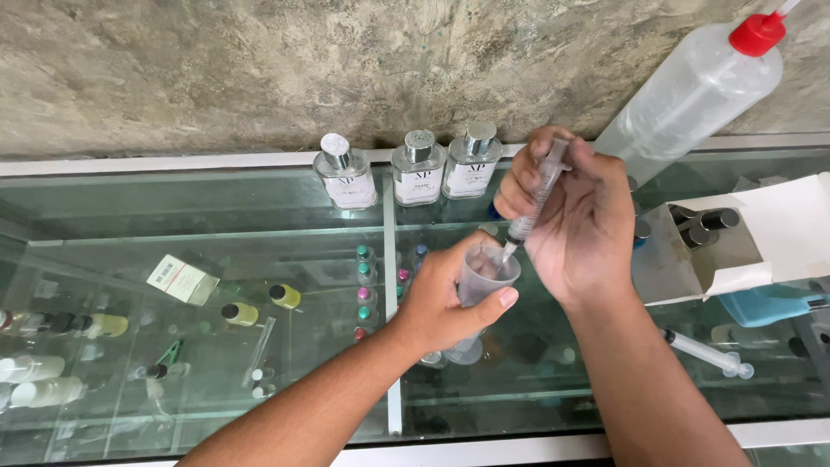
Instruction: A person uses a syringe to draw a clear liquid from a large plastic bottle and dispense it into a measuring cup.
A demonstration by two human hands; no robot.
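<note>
My left hand [445, 298] grips a small translucent plastic cup [482, 281] above the glass counter [259, 199]. My right hand [575, 220] holds a clear syringe [536, 201] tilted downward, its tip inside the cup's mouth. My thumb rests at the plunger end. Just behind my hands, three square clear bottles with silver caps stand in a row: one [346, 173], a second [418, 169], a third [473, 162].
A large translucent squeeze bottle [692, 95] with a red cap leans at the back right. An open white box [752, 242] with dark-capped vials lies at right, and a second syringe [705, 353] before it. Small bottles fill the shelves under the glass. A rough wall rises behind.
</note>
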